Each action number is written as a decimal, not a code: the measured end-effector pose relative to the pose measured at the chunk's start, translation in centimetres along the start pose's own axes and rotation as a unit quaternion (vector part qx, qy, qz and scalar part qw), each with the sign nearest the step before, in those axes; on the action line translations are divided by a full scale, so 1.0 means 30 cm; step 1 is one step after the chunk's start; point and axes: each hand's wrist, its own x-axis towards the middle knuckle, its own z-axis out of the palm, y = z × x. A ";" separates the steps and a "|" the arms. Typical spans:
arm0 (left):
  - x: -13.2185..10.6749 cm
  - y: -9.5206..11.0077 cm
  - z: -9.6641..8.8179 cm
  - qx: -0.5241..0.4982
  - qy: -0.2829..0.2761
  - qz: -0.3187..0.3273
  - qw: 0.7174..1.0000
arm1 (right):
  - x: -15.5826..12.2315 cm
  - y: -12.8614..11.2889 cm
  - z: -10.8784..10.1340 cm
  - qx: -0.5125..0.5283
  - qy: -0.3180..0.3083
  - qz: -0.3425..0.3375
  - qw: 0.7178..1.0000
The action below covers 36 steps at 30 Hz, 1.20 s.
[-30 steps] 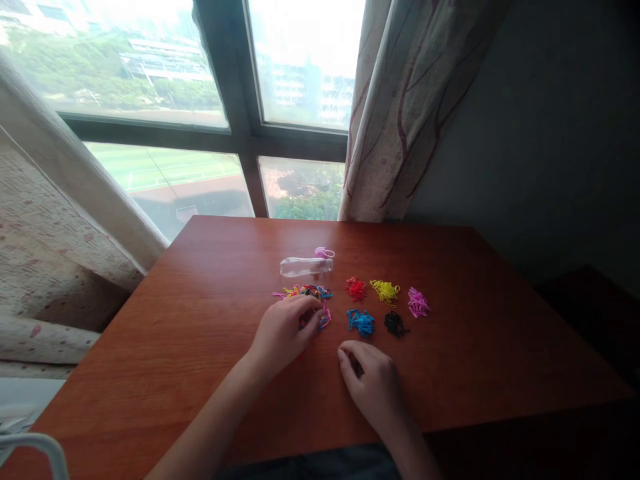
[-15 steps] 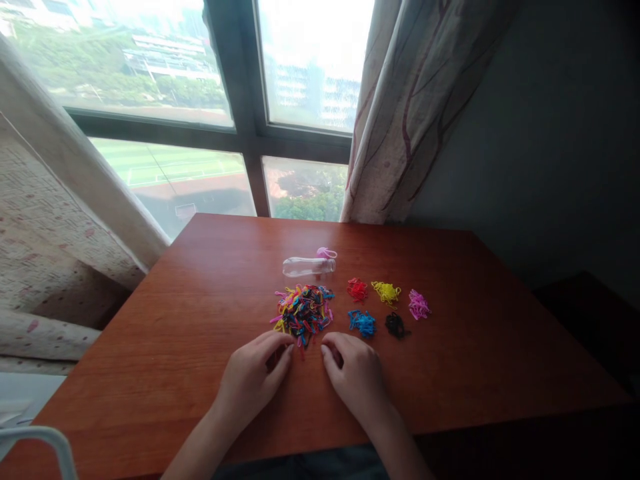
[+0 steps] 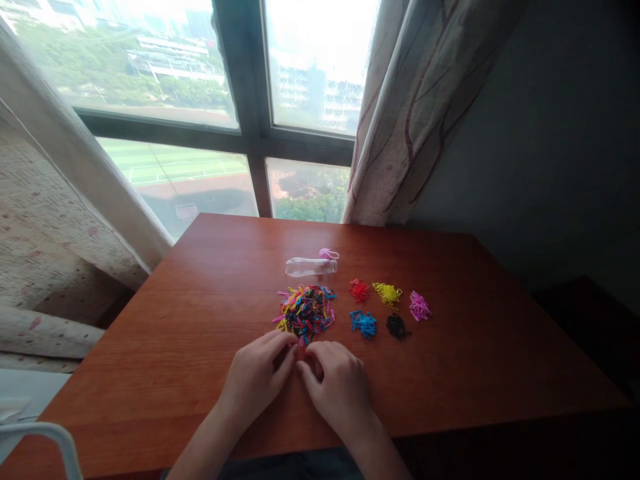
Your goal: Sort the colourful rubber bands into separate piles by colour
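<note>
A mixed pile of small coloured plastic loops [image 3: 306, 312], shaped like little pins, lies on the table in front of my hands. My left hand [image 3: 261, 365] rests at the pile's near edge, thumb and forefinger brought together. Whatever may be between those fingertips is too small to make out. Close beside it, my right hand [image 3: 336, 379] has curled fingers, its thumb and forefinger tips a little apart. To the right lie sorted heaps: red loops [image 3: 359, 291], yellow loops [image 3: 387, 293], pink loops [image 3: 420, 305], blue loops [image 3: 364, 324] and black loops [image 3: 396, 326].
Behind the pile, a clear plastic bottle [image 3: 310, 267] lies on its side, with a pink looped cap [image 3: 329, 254] just behind its neck. The brown wooden table [image 3: 175, 347] reaches to a window and curtains. A white curved rail [image 3: 47, 433] stands at lower left.
My right hand has moved left and slightly nearer to me, closing the gap to my left hand. Its thumb and forefinger have spread apart. The heaps look the same.
</note>
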 end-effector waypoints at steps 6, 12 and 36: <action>0.000 0.000 0.004 0.022 0.000 0.005 1.000 | -0.005 0.003 -0.004 0.011 -0.001 -0.001 1.000; 0.006 0.006 0.002 0.035 -0.017 -0.006 0.999 | 0.001 0.005 -0.001 0.013 0.013 0.014 1.000; 0.002 0.008 0.003 0.031 -0.024 -0.023 0.999 | 0.036 0.013 0.017 -0.006 0.028 0.030 0.999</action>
